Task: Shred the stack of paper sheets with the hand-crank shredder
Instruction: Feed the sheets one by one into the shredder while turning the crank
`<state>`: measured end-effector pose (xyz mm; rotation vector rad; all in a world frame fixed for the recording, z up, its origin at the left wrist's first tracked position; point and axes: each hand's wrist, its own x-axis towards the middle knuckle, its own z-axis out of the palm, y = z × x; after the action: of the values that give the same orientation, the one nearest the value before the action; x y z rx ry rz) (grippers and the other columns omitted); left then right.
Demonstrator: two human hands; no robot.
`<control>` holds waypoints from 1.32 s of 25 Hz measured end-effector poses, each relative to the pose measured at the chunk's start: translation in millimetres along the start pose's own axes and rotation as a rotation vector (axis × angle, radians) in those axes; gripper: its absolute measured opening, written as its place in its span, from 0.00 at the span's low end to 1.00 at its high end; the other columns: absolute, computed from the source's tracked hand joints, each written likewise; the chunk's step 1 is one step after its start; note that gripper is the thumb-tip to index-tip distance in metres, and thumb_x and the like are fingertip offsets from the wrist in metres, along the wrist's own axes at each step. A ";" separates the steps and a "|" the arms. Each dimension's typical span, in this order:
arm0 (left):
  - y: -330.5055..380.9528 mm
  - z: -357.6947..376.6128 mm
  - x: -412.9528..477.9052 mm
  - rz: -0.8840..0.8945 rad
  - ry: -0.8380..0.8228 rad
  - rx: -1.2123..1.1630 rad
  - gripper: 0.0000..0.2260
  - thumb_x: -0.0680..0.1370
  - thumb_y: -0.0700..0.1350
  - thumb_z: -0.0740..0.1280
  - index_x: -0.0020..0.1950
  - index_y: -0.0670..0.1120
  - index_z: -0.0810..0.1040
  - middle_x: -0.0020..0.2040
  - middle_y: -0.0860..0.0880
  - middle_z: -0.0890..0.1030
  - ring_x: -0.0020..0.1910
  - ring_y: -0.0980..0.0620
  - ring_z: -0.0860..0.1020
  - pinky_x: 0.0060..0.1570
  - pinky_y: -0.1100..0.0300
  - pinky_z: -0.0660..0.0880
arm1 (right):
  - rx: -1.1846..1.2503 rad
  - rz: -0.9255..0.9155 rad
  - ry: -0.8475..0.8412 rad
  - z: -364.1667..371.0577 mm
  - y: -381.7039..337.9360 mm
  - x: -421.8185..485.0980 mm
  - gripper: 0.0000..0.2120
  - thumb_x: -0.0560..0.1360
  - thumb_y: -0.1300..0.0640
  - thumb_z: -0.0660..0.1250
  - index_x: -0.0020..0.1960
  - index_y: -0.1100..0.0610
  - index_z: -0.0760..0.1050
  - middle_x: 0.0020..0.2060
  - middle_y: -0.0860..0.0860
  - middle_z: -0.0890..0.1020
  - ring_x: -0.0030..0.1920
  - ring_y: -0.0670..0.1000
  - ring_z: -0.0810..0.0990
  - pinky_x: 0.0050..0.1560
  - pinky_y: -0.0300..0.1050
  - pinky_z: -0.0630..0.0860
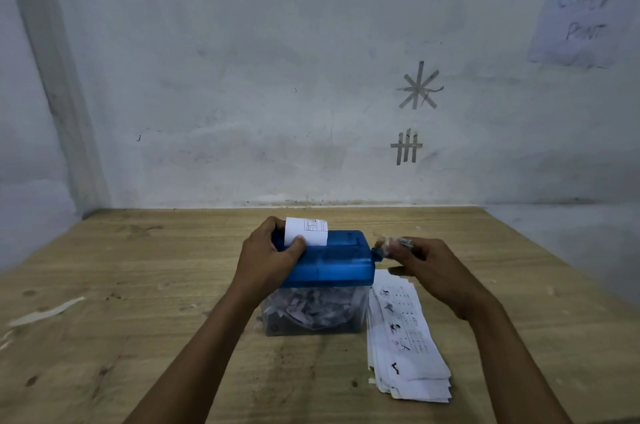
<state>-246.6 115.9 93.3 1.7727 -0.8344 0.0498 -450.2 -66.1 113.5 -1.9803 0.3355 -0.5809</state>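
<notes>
A small hand-crank shredder with a blue top [332,260] and a clear bin [313,311] full of paper shreds stands mid-table. A white printed sheet [306,231] sticks up out of its slot. My left hand [268,253] grips the shredder's left end, thumb against the sheet's lower edge. My right hand [422,267] pinches the crank handle [391,245] at the shredder's right side; the handle is blurred. A stack of printed paper strips [405,337] lies on the table just right of the shredder, below my right hand.
The wooden table [138,285] meets a pale wall at the back, with its right edge slanting off past my right arm. Tape marks [417,87] and a taped note [581,18] are on the wall. A white smear [48,311] marks the table's left side.
</notes>
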 end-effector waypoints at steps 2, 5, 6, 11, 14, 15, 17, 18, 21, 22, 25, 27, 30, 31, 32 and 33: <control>2.0 0.3 1.9 0.005 0.005 0.003 0.07 0.79 0.46 0.71 0.54 0.46 0.77 0.49 0.56 0.80 0.47 0.60 0.77 0.41 0.70 0.73 | 0.084 -0.015 0.110 10.3 3.8 8.2 0.19 0.77 0.44 0.65 0.53 0.59 0.83 0.48 0.51 0.87 0.52 0.50 0.86 0.51 0.50 0.84; 1.9 1.2 0.2 0.003 0.008 0.004 0.07 0.79 0.46 0.71 0.54 0.47 0.76 0.48 0.57 0.79 0.47 0.60 0.77 0.41 0.71 0.73 | 0.071 0.025 0.183 19.8 -5.0 26.5 0.25 0.77 0.38 0.64 0.44 0.62 0.81 0.37 0.54 0.85 0.40 0.53 0.86 0.41 0.51 0.84; 1.1 1.5 -0.4 0.001 0.007 0.006 0.07 0.79 0.46 0.71 0.54 0.47 0.76 0.49 0.57 0.79 0.48 0.59 0.77 0.40 0.71 0.73 | 0.068 0.059 0.201 21.3 -6.8 31.8 0.26 0.77 0.37 0.64 0.43 0.62 0.80 0.34 0.54 0.83 0.35 0.53 0.84 0.37 0.49 0.83; 1.2 2.9 -0.1 0.004 0.008 0.005 0.07 0.79 0.46 0.71 0.53 0.45 0.76 0.51 0.53 0.81 0.48 0.58 0.78 0.39 0.72 0.74 | 0.167 0.389 0.210 24.0 0.7 59.8 0.24 0.77 0.38 0.67 0.50 0.61 0.76 0.31 0.55 0.78 0.26 0.51 0.76 0.26 0.41 0.72; 1.0 1.7 0.3 0.004 -0.004 -0.002 0.08 0.78 0.46 0.72 0.53 0.46 0.77 0.50 0.54 0.81 0.49 0.58 0.79 0.39 0.72 0.74 | 0.420 0.665 0.104 33.7 19.7 65.1 0.18 0.80 0.45 0.66 0.45 0.60 0.74 0.26 0.51 0.73 0.19 0.45 0.67 0.17 0.34 0.61; 1.2 2.3 -1.0 0.009 -0.008 -0.003 0.09 0.77 0.47 0.73 0.52 0.46 0.77 0.50 0.54 0.81 0.48 0.58 0.79 0.40 0.71 0.75 | 0.563 0.738 0.092 38.6 27.1 63.0 0.17 0.80 0.49 0.65 0.40 0.60 0.72 0.22 0.50 0.71 0.17 0.43 0.64 0.15 0.33 0.58; 2.1 2.4 -1.4 0.011 -0.027 0.001 0.13 0.74 0.51 0.77 0.52 0.48 0.77 0.50 0.56 0.81 0.48 0.59 0.79 0.42 0.69 0.77 | 0.825 0.823 0.112 45.0 37.5 54.2 0.18 0.82 0.54 0.62 0.34 0.58 0.68 0.18 0.48 0.68 0.14 0.42 0.63 0.13 0.31 0.54; 3.2 1.3 -0.4 -0.001 -0.056 0.009 0.16 0.71 0.53 0.79 0.52 0.50 0.77 0.50 0.57 0.81 0.48 0.59 0.80 0.43 0.67 0.78 | 0.885 0.835 0.121 46.8 42.5 49.6 0.19 0.82 0.56 0.61 0.33 0.58 0.67 0.18 0.48 0.68 0.14 0.42 0.63 0.12 0.30 0.52; 9.8 -6.5 12.9 -0.052 -0.187 0.110 0.29 0.61 0.65 0.81 0.53 0.54 0.75 0.49 0.57 0.81 0.47 0.58 0.80 0.50 0.54 0.81 | 0.788 0.802 0.136 50.9 46.8 41.6 0.14 0.83 0.57 0.60 0.39 0.59 0.71 0.24 0.50 0.70 0.17 0.42 0.64 0.14 0.31 0.52; 14.0 -8.4 16.0 -0.064 -0.222 0.185 0.33 0.58 0.71 0.79 0.54 0.54 0.74 0.49 0.57 0.80 0.47 0.57 0.79 0.51 0.51 0.80 | 0.718 0.774 0.155 53.0 46.2 41.1 0.12 0.83 0.57 0.59 0.42 0.60 0.72 0.27 0.51 0.71 0.19 0.42 0.64 0.14 0.32 0.53; 20.1 -4.7 14.9 -0.040 -0.218 0.447 0.47 0.51 0.84 0.65 0.58 0.54 0.70 0.50 0.57 0.78 0.48 0.54 0.78 0.51 0.49 0.79 | 0.492 0.676 0.247 57.1 42.9 40.8 0.09 0.83 0.61 0.58 0.46 0.62 0.74 0.28 0.53 0.72 0.23 0.45 0.64 0.18 0.36 0.55; 16.4 0.2 11.1 -0.027 -0.165 0.500 0.50 0.51 0.86 0.62 0.61 0.54 0.68 0.51 0.55 0.78 0.48 0.51 0.78 0.49 0.49 0.79 | 0.344 0.622 0.275 59.9 40.2 37.1 0.11 0.83 0.60 0.57 0.47 0.62 0.74 0.29 0.54 0.72 0.24 0.46 0.64 0.21 0.38 0.56; 14.4 1.4 13.0 -0.054 -0.126 0.516 0.50 0.49 0.87 0.60 0.59 0.54 0.68 0.50 0.55 0.78 0.47 0.51 0.78 0.49 0.49 0.79 | 0.168 0.584 0.288 63.7 36.5 16.5 0.14 0.83 0.57 0.56 0.44 0.60 0.74 0.29 0.54 0.72 0.21 0.46 0.64 0.23 0.37 0.58; 14.9 2.2 14.4 -0.056 -0.135 0.525 0.49 0.49 0.87 0.59 0.58 0.55 0.68 0.50 0.55 0.78 0.47 0.51 0.78 0.50 0.49 0.78 | 0.132 0.567 0.294 62.9 33.0 6.5 0.14 0.83 0.56 0.55 0.42 0.59 0.74 0.28 0.53 0.72 0.21 0.46 0.64 0.23 0.37 0.59; 15.2 2.9 14.9 -0.050 -0.146 0.536 0.48 0.50 0.87 0.58 0.57 0.56 0.68 0.49 0.56 0.78 0.47 0.52 0.78 0.51 0.48 0.78 | 0.089 0.532 0.300 61.6 27.4 -3.7 0.15 0.83 0.55 0.55 0.41 0.58 0.73 0.28 0.52 0.71 0.22 0.46 0.65 0.24 0.38 0.60; 16.4 3.6 15.1 -0.034 -0.156 0.549 0.46 0.51 0.87 0.58 0.56 0.56 0.68 0.48 0.56 0.78 0.47 0.52 0.77 0.52 0.48 0.77 | 0.009 0.479 0.314 59.0 19.6 -11.7 0.17 0.83 0.54 0.55 0.38 0.57 0.73 0.27 0.52 0.71 0.24 0.46 0.66 0.26 0.39 0.62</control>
<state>-245.7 103.0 111.8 2.3284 -0.9633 0.1290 -428.4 -25.1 70.7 -1.7114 0.9674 -0.5740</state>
